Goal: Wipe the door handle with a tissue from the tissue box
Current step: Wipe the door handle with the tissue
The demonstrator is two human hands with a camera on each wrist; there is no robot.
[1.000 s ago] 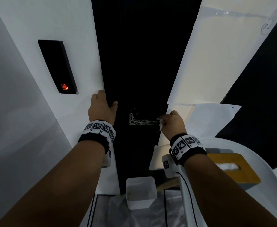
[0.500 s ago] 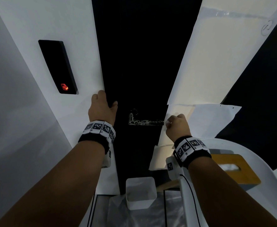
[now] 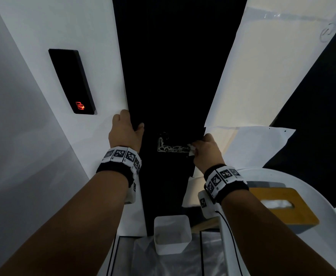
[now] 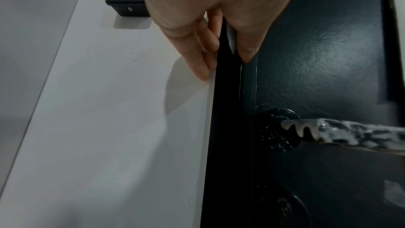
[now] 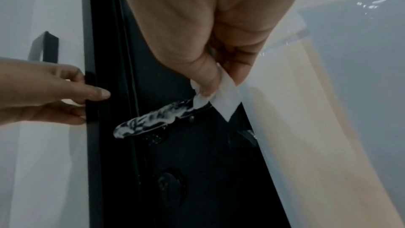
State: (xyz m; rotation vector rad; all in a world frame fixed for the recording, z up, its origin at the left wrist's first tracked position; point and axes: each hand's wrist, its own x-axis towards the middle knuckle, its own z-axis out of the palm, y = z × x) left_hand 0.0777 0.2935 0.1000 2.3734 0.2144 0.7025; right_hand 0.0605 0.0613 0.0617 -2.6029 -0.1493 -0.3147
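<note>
A black lever door handle [image 3: 173,148] smeared with white streaks sticks out of the dark door [image 3: 175,66]; it also shows as the handle [image 5: 153,120] and the handle [image 4: 342,134]. My right hand [image 3: 205,150] pinches a folded white tissue [image 5: 219,96] against the handle's free right end. My left hand [image 3: 126,132] grips the door's left edge above the handle, thumb on the door face, fingers [image 4: 203,55] round the edge. The wooden-topped tissue box [image 3: 282,208] sits at the lower right with a tissue showing in its slot.
A black card reader [image 3: 71,80] with a red light hangs on the white wall, left of the door. Paper sheets [image 3: 262,66] are taped on the right. A white chair [image 3: 312,196] carries the tissue box. A small white bin [image 3: 172,234] stands on the floor below.
My right hand slid right along the handle to beyond its end, then came back left onto the handle's end with the tissue. The left hand stayed on the door edge.
</note>
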